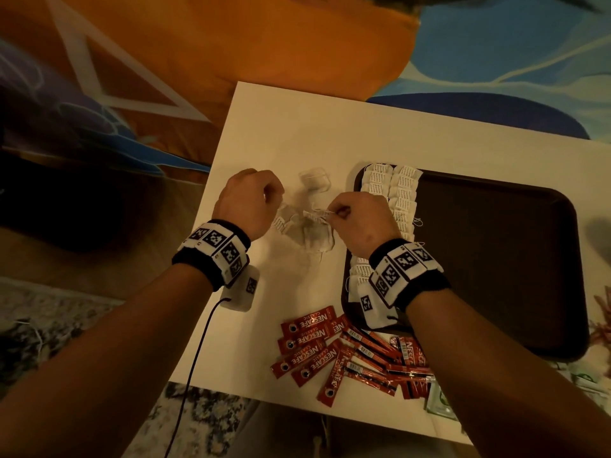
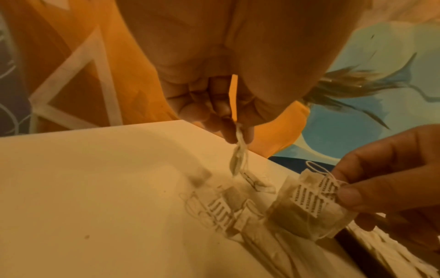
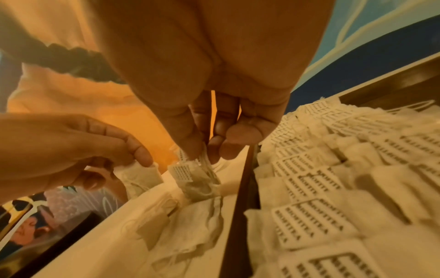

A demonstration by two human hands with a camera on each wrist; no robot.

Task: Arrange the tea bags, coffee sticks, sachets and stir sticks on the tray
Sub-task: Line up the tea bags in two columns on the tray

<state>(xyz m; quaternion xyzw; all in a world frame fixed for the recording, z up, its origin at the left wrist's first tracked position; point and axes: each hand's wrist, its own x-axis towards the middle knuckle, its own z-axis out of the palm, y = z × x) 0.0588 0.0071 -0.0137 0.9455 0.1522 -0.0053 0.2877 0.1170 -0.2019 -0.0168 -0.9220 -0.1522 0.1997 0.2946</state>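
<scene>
Head view: "NESCAFE CLASSIC" on red coffee sticks (image 1: pixel 334 355).

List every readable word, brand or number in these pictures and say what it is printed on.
"NESCAFE CLASSIC": on the red coffee sticks heaped on the white table.
Tea bag tags on the tray: rows of repeated print, too blurred to read.
Wrist bands: square black-and-white marker codes, no words.
Barcodes on some sticks: too small to read.

Tray (image 1: pixel 496 259) on table (image 1: pixel 297 133), right side. Two rows of tea bags (image 1: pixel 400 193) along tray's left edge. Loose tea bags (image 1: pixel 314 233) on table just left of tray. Coffee sticks (image 1: pixel 347 352) near edge, some maybe touching tray's near-left corner. Small case (image 1: pixel 314 180) beyond the loose tea bags.
</scene>
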